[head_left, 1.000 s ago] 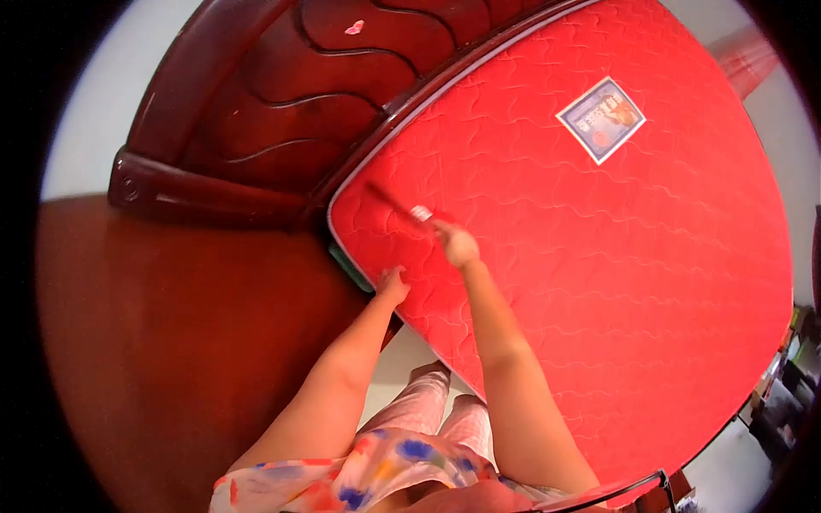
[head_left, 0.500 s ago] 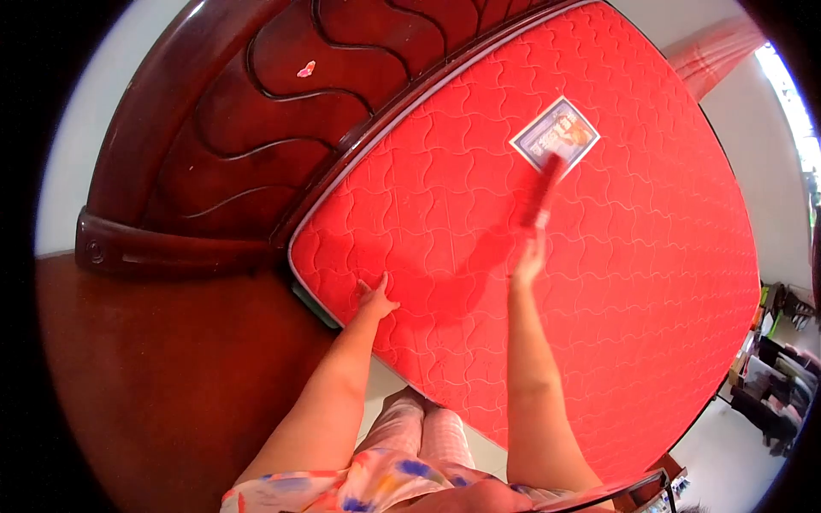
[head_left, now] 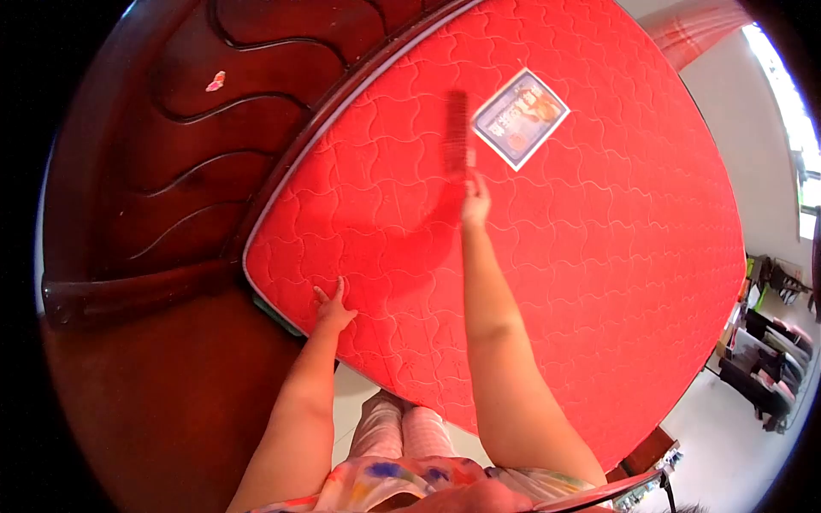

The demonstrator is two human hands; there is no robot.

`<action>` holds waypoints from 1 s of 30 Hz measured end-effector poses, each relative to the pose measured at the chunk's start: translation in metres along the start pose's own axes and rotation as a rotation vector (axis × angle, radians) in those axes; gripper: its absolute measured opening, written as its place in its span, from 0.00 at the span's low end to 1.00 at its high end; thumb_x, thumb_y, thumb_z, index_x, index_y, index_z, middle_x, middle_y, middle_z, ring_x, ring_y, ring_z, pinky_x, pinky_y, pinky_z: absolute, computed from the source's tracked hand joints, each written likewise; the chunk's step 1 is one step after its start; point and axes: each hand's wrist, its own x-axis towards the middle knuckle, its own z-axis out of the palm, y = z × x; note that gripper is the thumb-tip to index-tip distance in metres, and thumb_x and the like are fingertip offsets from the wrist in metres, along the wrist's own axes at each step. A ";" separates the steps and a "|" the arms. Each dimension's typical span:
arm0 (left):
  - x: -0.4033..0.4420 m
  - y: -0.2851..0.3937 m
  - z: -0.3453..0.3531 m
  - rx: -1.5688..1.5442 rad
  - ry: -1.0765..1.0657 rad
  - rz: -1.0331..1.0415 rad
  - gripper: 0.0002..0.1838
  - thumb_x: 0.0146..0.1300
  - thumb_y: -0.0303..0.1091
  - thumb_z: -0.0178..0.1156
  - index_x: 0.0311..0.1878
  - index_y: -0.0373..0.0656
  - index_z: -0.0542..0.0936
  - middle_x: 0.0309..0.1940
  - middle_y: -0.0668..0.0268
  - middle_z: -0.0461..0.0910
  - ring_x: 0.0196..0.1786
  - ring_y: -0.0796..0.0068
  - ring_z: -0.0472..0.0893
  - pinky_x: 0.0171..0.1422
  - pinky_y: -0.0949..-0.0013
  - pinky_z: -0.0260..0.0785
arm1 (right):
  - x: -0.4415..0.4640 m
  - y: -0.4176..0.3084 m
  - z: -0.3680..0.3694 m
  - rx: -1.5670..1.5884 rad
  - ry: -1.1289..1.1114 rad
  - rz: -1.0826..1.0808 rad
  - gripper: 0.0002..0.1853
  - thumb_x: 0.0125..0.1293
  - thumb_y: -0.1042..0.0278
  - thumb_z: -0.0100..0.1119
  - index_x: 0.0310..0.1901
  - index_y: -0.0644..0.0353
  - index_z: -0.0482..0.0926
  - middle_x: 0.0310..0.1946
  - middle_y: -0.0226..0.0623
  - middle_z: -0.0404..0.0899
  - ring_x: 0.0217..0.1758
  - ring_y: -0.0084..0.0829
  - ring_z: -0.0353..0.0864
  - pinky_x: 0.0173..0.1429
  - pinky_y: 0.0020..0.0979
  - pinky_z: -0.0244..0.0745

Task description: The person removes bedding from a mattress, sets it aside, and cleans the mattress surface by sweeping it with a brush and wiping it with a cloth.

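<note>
A red quilted mattress [head_left: 590,282] fills the middle of the head view. Near its left corner my left hand [head_left: 335,313] presses on the surface with fingers spread, holding nothing. Farther up, my right hand [head_left: 476,202] grips the handle end of a dark-bristled bed brush [head_left: 458,132], blurred by motion. The brush points away from me, over the mattress; whether its bristles touch the cloth I cannot tell. Just right of the brush lies a printed label [head_left: 521,118] with a white border, on the mattress.
A dark carved wooden headboard [head_left: 188,128] with a small pink sticker [head_left: 215,81] rises along the left. Below it stands a brown wooden surface [head_left: 154,402]. Piled clothes and items [head_left: 765,368] are at the far right, and a pink curtain [head_left: 697,34] hangs at the top right.
My right hand has swept the brush leftward, off the label to the mattress on its left side. My left hand stays spread on the mattress. The whole view has shifted somewhat.
</note>
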 end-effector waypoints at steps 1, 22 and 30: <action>-0.003 0.002 -0.002 0.017 0.000 -0.007 0.56 0.47 0.47 0.66 0.67 0.76 0.31 0.67 0.39 0.24 0.68 0.38 0.47 0.67 0.55 0.55 | 0.007 -0.003 -0.032 0.013 0.087 0.001 0.16 0.64 0.73 0.49 0.54 0.62 0.72 0.48 0.36 0.76 0.50 0.27 0.73 0.57 0.27 0.65; 0.006 -0.003 0.006 -0.002 -0.007 0.030 0.55 0.48 0.48 0.64 0.67 0.75 0.31 0.66 0.36 0.27 0.70 0.41 0.42 0.69 0.57 0.49 | -0.136 -0.031 -0.227 0.159 0.389 0.126 0.22 0.62 0.76 0.44 0.59 0.65 0.65 0.57 0.39 0.67 0.63 0.32 0.62 0.67 0.30 0.53; 0.003 -0.011 0.017 -0.014 0.042 0.069 0.51 0.49 0.43 0.64 0.68 0.75 0.38 0.67 0.40 0.29 0.70 0.45 0.43 0.69 0.58 0.49 | -0.201 -0.019 -0.119 -0.398 -0.304 0.090 0.18 0.63 0.77 0.48 0.55 0.64 0.71 0.53 0.37 0.73 0.60 0.29 0.68 0.63 0.28 0.60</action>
